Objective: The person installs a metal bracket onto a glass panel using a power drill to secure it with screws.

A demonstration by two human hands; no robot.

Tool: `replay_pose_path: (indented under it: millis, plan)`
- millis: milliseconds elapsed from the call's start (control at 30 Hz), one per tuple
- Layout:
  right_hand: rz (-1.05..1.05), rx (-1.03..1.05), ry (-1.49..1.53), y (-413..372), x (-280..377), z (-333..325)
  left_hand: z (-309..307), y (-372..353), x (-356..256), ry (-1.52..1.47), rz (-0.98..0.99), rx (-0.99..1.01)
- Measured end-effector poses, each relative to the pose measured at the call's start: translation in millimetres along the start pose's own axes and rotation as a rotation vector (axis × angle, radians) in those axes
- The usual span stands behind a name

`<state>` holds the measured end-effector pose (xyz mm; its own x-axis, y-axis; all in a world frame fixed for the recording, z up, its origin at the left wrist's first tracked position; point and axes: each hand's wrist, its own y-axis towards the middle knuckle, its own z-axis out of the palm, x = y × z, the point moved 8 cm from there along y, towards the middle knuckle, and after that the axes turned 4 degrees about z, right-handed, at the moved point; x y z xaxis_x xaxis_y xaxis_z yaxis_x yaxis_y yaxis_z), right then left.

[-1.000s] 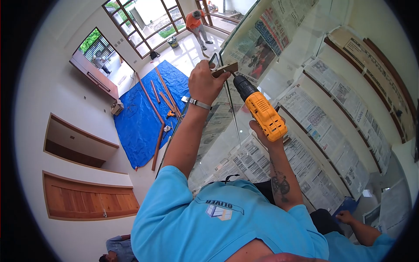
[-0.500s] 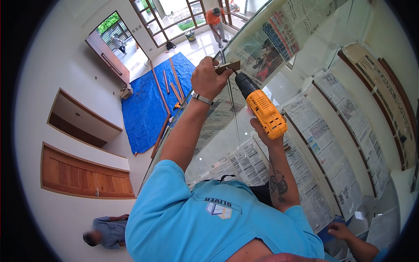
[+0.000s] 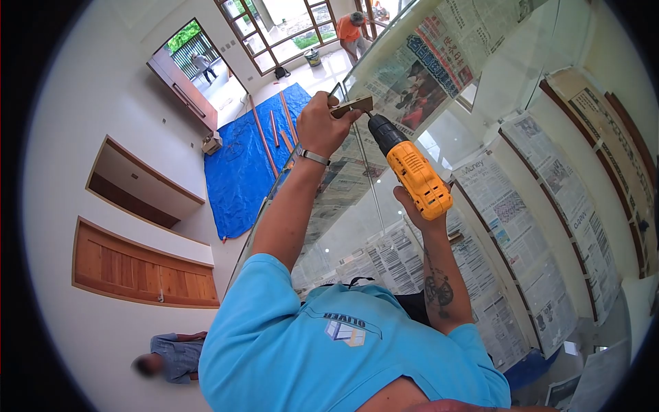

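Note:
A yellow and black cordless drill (image 3: 419, 180) is in my right hand (image 3: 410, 206), whose fingers are partly hidden behind its body. The drill points up and left, its bit at a small flat metal bracket (image 3: 353, 106). My left hand (image 3: 324, 127), with a metal watch on the wrist, pinches that bracket at the top edge of a glass panel (image 3: 357, 189). Newspaper sheets (image 3: 429, 75) show behind the upper part of the glass.
Stair treads (image 3: 511, 213) covered with newspaper curve up on the right. Below lies a blue tarp (image 3: 240, 172) with wooden strips. One person in orange (image 3: 350, 31) is by the windows, another (image 3: 175, 357) at lower left, a third (image 3: 202, 65) outside the door.
The view has shifted slightly, so the room appears further right. The other person's hand at lower right has left the view. My hands, bracket and drill keep nearly the same arrangement.

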<state>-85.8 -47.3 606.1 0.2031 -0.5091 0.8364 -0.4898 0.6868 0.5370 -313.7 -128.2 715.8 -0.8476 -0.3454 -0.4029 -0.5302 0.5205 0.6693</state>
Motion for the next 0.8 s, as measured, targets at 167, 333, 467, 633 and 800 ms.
replay_pose_path:
  millis: [167, 333, 467, 633, 800]
  plan:
    - [-0.01, 0.004, 0.015, -0.3, -5.7, -0.6, -0.1, -1.7, -0.3, 0.029, -0.008, -0.01]
    - [-0.075, -0.036, 0.019, -5.5, -5.0, 1.3, 0.3, -1.9, -0.1, -0.003, -0.004, -0.029]
    - [0.06, -0.046, 0.068, -15.6, -13.4, 4.9, 1.0, 0.3, 0.7, -0.012, 0.0, 0.001]
    - [0.138, -0.085, -0.06, -36.7, -35.8, 4.2, 1.8, 1.8, 1.7, -0.037, -0.032, 0.034]
    - [0.366, -0.164, 0.048, -51.6, -45.3, 3.3, 1.5, 3.1, 2.7, -0.022, -0.06, 0.028]
